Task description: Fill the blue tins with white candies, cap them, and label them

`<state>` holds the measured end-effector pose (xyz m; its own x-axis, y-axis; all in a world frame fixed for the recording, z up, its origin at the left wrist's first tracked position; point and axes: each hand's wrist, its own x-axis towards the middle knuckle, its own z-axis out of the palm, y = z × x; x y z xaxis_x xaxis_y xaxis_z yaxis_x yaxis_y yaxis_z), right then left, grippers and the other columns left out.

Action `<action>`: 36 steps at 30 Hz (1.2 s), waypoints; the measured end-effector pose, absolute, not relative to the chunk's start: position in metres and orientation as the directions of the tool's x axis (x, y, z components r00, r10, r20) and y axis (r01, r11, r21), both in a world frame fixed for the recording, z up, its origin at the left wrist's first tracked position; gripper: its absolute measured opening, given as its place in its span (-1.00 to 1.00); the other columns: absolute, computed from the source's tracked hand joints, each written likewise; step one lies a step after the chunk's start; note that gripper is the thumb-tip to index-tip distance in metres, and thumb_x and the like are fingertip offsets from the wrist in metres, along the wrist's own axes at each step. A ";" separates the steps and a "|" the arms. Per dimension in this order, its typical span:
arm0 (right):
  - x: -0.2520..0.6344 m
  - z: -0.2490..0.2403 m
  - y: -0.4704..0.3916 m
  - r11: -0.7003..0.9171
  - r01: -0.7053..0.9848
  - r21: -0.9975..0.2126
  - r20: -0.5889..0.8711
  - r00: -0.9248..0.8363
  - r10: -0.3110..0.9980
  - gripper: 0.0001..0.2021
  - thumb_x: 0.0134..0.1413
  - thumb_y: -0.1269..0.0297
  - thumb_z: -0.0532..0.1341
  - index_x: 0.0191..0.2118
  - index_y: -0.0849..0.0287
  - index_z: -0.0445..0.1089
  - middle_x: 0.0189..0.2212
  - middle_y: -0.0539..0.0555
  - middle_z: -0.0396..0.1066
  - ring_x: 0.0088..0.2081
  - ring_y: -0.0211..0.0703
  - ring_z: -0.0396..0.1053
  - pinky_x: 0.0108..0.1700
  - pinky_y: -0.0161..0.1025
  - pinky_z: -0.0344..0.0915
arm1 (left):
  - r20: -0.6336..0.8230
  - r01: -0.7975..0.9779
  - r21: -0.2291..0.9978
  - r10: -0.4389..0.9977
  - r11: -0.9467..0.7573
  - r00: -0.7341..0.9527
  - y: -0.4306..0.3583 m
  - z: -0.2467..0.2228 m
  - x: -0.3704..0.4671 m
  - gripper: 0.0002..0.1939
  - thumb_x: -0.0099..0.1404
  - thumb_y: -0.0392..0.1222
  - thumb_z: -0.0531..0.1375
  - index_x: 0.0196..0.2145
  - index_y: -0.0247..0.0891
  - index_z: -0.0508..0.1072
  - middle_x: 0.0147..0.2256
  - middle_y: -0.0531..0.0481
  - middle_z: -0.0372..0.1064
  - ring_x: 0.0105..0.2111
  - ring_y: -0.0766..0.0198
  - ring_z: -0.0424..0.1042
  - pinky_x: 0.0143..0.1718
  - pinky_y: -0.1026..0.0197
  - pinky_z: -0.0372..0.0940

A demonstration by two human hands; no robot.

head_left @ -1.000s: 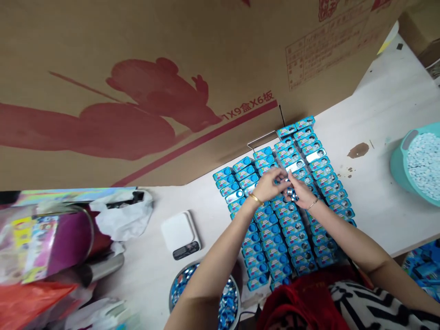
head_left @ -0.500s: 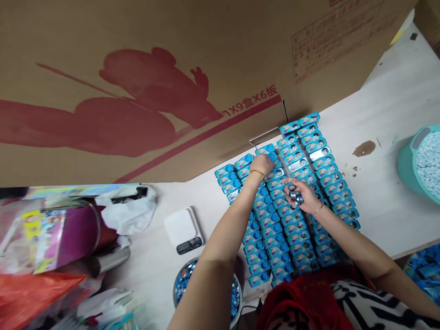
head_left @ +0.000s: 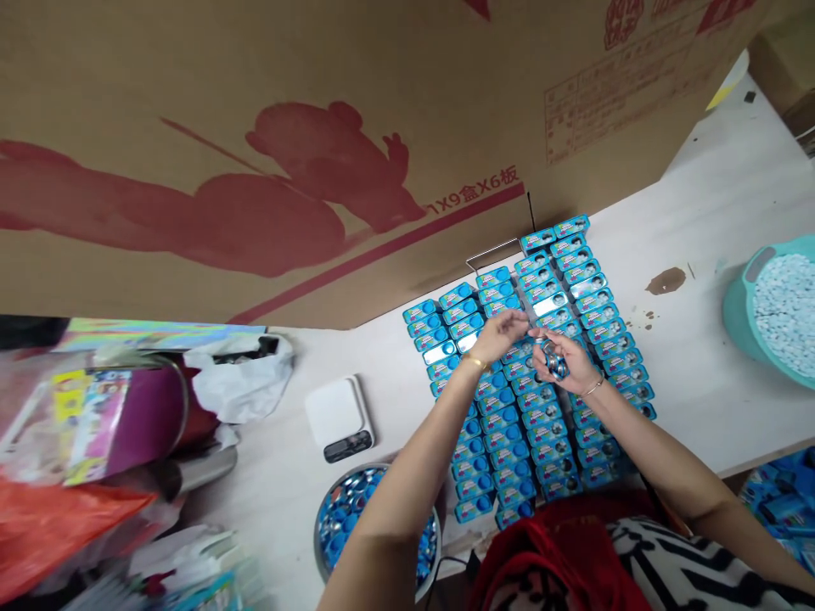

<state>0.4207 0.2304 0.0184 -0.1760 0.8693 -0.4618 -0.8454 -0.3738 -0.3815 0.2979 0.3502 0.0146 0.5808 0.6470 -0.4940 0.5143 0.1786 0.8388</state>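
My right hand [head_left: 568,363] is cupped, palm up, around several small shiny round discs [head_left: 555,361], over the middle of the rows of tins. My left hand [head_left: 502,336], a bracelet at its wrist, is just left of it, fingers loosely bent and a little apart, the tips close to the right fingertips. I see nothing between them. Below both hands lie small blue printed tins [head_left: 502,417] in columns. Those in the left columns show a plain blue round spot; many in the right columns carry a round picture there [head_left: 608,329].
A metal bowl [head_left: 322,543] of blue and silver discs stands near my left forearm, with a white scale [head_left: 334,412] behind it. A large cardboard box [head_left: 407,93] borders the far side. At right is a teal bucket [head_left: 739,310] of pale pieces; bags [head_left: 238,378] crowd the left.
My left hand has come back from the far tins toward my right hand, which still holds the discs. The view has shifted slightly.
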 end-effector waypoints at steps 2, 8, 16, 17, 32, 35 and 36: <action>0.418 0.018 0.229 -0.375 -0.849 -0.372 -0.462 -0.181 0.868 -0.78 0.17 0.12 0.09 -0.13 0.10 0.25 -0.60 -0.11 0.25 -0.67 -0.29 0.18 -0.70 -0.39 0.01 | -0.507 0.289 0.855 0.582 0.430 0.636 0.325 0.015 0.284 -0.65 0.14 0.02 0.28 -0.21 -0.27 0.44 -0.32 -0.03 0.51 -0.32 0.25 0.48 -0.20 0.20 0.34; 0.408 0.010 0.232 -0.417 -0.773 -0.478 -0.454 -0.189 0.871 -0.67 0.17 0.06 0.14 -0.02 0.10 0.23 -0.59 -0.11 0.31 -0.69 -0.29 0.22 -0.71 -0.38 0.06 | -0.582 0.185 0.783 0.595 0.594 0.554 0.308 0.015 0.274 -0.63 -0.01 0.01 0.39 -0.34 -0.28 0.43 -0.51 0.09 0.45 -0.54 0.39 0.38 -0.43 0.32 0.26; 0.417 -0.001 0.237 -0.438 -0.783 -0.442 -0.451 -0.228 0.863 -0.57 0.19 0.07 0.11 0.14 0.03 0.12 -0.58 -0.13 0.31 -0.68 -0.28 0.23 -0.71 -0.39 0.08 | -0.439 0.364 0.890 0.734 0.275 0.519 0.316 0.005 0.293 -0.66 0.15 0.10 0.21 -0.51 -0.25 0.34 -0.62 0.08 0.35 -0.56 0.35 0.33 -0.45 0.28 0.24; 0.417 0.000 0.237 -0.435 -0.788 -0.435 -0.458 -0.222 0.861 -0.54 0.19 0.08 0.12 0.17 0.01 0.08 -0.59 -0.14 0.30 -0.68 -0.27 0.23 -0.70 -0.39 0.08 | -0.436 0.399 0.884 0.743 0.245 0.508 0.318 0.002 0.293 -0.69 0.16 0.06 0.19 -0.51 -0.25 0.34 -0.62 0.09 0.33 -0.56 0.36 0.31 -0.46 0.29 0.23; 0.427 -0.007 0.210 -0.406 -0.785 -0.467 -0.523 -0.125 0.843 -0.64 0.12 0.15 0.25 0.00 0.12 0.27 -0.39 -0.03 0.41 -0.57 -0.32 0.32 -0.66 -0.41 0.13 | -0.507 0.932 0.192 0.782 -0.307 0.362 0.375 -0.002 0.315 -0.83 0.21 -0.08 0.16 -0.37 -0.21 0.47 -0.32 -0.12 0.51 -0.24 0.09 0.47 -0.30 0.19 0.22; 0.426 -0.008 0.208 -0.418 -0.750 -0.512 -0.518 -0.119 0.847 -0.66 0.12 0.08 0.25 -0.06 0.12 0.27 -0.38 -0.02 0.44 -0.58 -0.33 0.32 -0.66 -0.42 0.13 | -0.581 0.949 0.155 0.752 -0.274 0.312 0.382 -0.003 0.314 -0.72 0.21 0.06 0.17 -0.41 -0.21 0.47 -0.33 -0.14 0.51 -0.25 0.06 0.47 -0.32 0.17 0.24; 0.426 -0.009 0.208 -0.430 -0.738 -0.520 -0.518 -0.128 0.846 -0.66 0.12 0.06 0.26 -0.07 0.12 0.27 -0.39 -0.02 0.44 -0.59 -0.33 0.32 -0.66 -0.42 0.12 | -0.615 0.954 0.133 0.732 -0.268 0.292 0.386 -0.003 0.315 -0.68 0.20 0.10 0.18 -0.45 -0.21 0.47 -0.34 -0.16 0.50 -0.25 0.04 0.48 -0.33 0.16 0.24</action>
<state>0.4260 0.2075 -0.0085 -0.1280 0.8458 -0.5179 -0.7385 -0.4298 -0.5195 0.3146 0.3862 -0.0032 0.2919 0.7322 -0.6154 0.9541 -0.2683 0.1333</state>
